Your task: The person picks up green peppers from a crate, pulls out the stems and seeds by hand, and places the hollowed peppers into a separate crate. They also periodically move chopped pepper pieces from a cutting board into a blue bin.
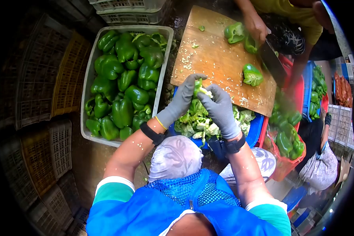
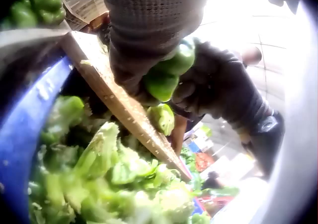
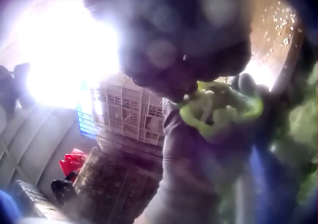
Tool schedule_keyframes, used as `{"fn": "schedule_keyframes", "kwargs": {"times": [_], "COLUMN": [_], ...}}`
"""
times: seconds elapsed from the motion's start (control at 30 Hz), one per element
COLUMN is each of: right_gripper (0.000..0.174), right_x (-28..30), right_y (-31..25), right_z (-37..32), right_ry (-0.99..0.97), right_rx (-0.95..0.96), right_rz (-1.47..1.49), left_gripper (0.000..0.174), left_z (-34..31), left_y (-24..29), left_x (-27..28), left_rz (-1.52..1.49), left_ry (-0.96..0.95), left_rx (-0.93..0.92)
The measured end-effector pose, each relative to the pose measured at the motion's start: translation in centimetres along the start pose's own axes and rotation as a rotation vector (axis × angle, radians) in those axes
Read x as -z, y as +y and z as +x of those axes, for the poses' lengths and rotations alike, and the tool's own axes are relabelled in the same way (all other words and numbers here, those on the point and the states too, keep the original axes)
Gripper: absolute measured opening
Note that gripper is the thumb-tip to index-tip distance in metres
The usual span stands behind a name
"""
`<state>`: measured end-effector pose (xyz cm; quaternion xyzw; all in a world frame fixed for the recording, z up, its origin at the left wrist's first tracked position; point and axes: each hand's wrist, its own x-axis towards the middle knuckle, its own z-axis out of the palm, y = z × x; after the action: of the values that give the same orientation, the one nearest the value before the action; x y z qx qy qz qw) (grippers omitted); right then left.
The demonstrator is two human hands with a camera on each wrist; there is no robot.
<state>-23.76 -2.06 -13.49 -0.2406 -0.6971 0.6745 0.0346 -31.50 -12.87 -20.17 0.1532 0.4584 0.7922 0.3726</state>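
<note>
My gloved left hand (image 1: pixel 183 98) grips a cut green bell pepper (image 1: pixel 197 86) over the near edge of the wooden board. The fingers of my right hand (image 1: pixel 220 108), in a grey glove too, pinch the pale seedy core (image 1: pixel 205 93) at the pepper's opening. In the right wrist view the hollow pepper (image 3: pixel 221 112) shows its pale ribs and cut rim. The left wrist view shows the pepper's smooth green outside (image 2: pixel 171 72) between both gloves. Below the hands, a blue tub (image 1: pixel 256 129) holds a heap of pale green cores and scraps (image 1: pixel 198 122).
To the left stands a grey crate (image 1: pixel 86 118) of whole green peppers (image 1: pixel 122 112). Seeds dot the wooden board (image 1: pixel 208 51). Across it, another person's hand (image 1: pixel 256 29) holds a large knife (image 1: pixel 270 59) beside pepper pieces (image 1: pixel 252 74). A red crate (image 1: pixel 299 90) with peppers stands right.
</note>
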Motion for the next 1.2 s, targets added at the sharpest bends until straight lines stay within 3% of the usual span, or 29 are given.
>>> {"fn": "schedule_keyframes", "kwargs": {"times": [0.1, 0.23, 0.3, 0.37, 0.4, 0.43, 0.47, 0.53, 0.63, 0.67, 0.7, 0.73, 0.8, 0.83, 0.87, 0.9, 0.93, 1.03, 1.1, 1.13, 1.2], "right_gripper": [0.021, 0.027, 0.027, 0.03, 0.03, 0.035, 0.038, 0.035, 0.032, 0.031, 0.029, 0.022, 0.017, 0.017, 0.017, 0.016, 0.015, 0.016, 0.022, 0.026, 0.042], "right_x": [0.1, 2.6, 6.1, 6.3, 5.6, 4.5, 3.8, 3.0, 3.0, 3.1, 3.3, 3.6, 4.8, 5.6, 6.9, 8.0, 8.8, 11.9, 13.7, 13.8, 14.1], "right_y": [-2.5, -2.9, -1.0, -2.4, -1.9, -1.8, -2.5, -0.1, 1.8, 1.9, 2.1, 1.7, 1.6, 1.6, 2.5, 2.4, 3.1, 3.5, 3.2, 2.7, 3.2], "right_z": [0.2, 0.2, -0.5, -1.6, -1.8, -1.7, -1.2, -0.4, -0.3, -0.4, -0.7, -1.2, -1.6, -1.8, -2.0, -2.2, -2.2, -0.5, 1.7, 2.9, 5.2], "right_ry": [-0.33, -0.307, -0.584, -0.581, -0.376, -0.219, -0.163, -0.205, -0.237, -0.216, -0.136, -0.124, -0.109, -0.063, -0.021, 0.039, 0.169, 0.475, 0.575, 0.589, 0.615], "right_rx": [-0.161, -0.2, -0.335, -0.039, -0.009, -0.061, -0.064, 0.081, 0.271, 0.243, 0.337, 0.291, 0.151, 0.155, 0.128, 0.077, 0.079, 0.258, 0.387, 0.317, 0.228], "right_rz": [-0.095, -0.01, -0.176, -0.548, -0.503, -0.292, -0.319, -0.435, -0.623, -0.757, -0.731, -0.709, -0.773, -0.849, -0.8, -0.828, -0.779, -0.746, -0.973, -0.899, -1.062], "left_gripper": [0.063, 0.074, 0.079, 0.08, 0.077, 0.073, 0.069, 0.062, 0.052, 0.053, 0.054, 0.06, 0.071, 0.07, 0.068, 0.066, 0.063, 0.061, 0.061, 0.061, 0.06], "left_z": [0.4, 0.7, 0.4, 0.5, 0.5, 0.3, 0.0, -0.2, 0.2, 0.0, 0.6, 0.6, 1.6, 2.6, 3.4, 4.5, 5.5, 8.1, 8.6, 8.6, 9.7], "left_y": [-1.6, -0.2, 1.3, 1.0, 0.8, 0.3, -0.3, -0.2, 1.0, 2.2, 2.0, 2.9, 5.7, 6.2, 7.6, 8.2, 9.4, 11.1, 8.9, 7.3, 5.0], "left_x": [-0.3, 0.3, 0.8, 1.5, 1.5, 1.4, 1.4, 1.2, -0.1, -0.1, 0.3, 1.0, 2.5, 4.6, 5.9, 8.1, 9.6, 13.9, 14.8, 16.3, 20.8], "left_rz": [0.006, -0.451, -0.56, -0.599, -0.558, -0.489, -0.42, -0.14, 0.357, 0.475, 0.893, 1.005, 0.897, 1.039, 1.159, 1.17, 1.374, 1.627, 2.021, 2.214, 1.936], "left_ry": [-0.011, 0.039, 0.069, 0.019, -0.001, -0.023, -0.048, -0.13, -0.165, -0.127, -0.03, 0.078, 0.355, 0.464, 0.559, 0.568, 0.547, 0.472, 0.458, 0.45, 0.363], "left_rx": [0.03, 0.174, 0.264, 0.278, 0.301, 0.344, 0.385, 0.368, 0.15, 0.192, -0.25, -0.369, -0.156, -0.304, -0.296, -0.433, -0.573, -0.445, -0.209, -0.062, 0.081]}}
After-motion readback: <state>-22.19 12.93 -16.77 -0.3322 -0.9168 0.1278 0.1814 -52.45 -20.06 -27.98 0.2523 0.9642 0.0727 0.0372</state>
